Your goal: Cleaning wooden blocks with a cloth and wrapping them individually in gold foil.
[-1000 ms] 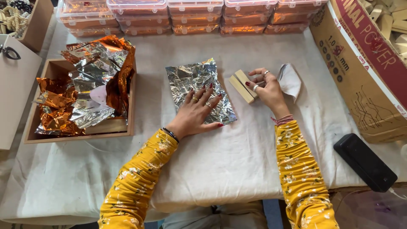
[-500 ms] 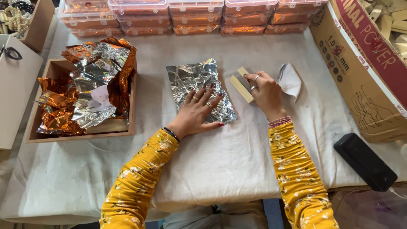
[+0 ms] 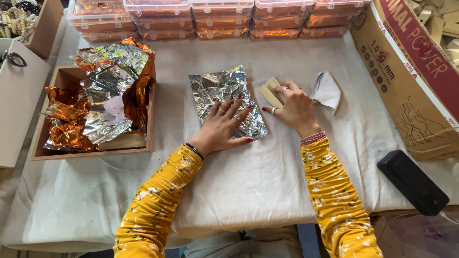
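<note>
A crinkled silver foil sheet [image 3: 219, 91] lies flat on the white cloth in the middle of the table. My left hand [image 3: 222, 125] rests palm down on its lower part, fingers spread. Just right of the foil, my right hand [image 3: 290, 108] closes over two pale wooden blocks [image 3: 271, 91] lying side by side, fingers wrapped over their top. A small white paper scrap [image 3: 327, 89] lies right of that hand.
A wooden tray [image 3: 149, 125] at the left holds crumpled orange and silver foil [image 3: 103, 95]. Stacked clear plastic boxes [image 3: 220, 19] line the far edge. A large cardboard box [image 3: 411, 71] stands at the right, a black rectangular device [image 3: 413, 182] near the front right.
My right hand has slid left and down over the wooden blocks, covering more of them and drawing them toward the foil. My left hand has stayed put on the foil.
</note>
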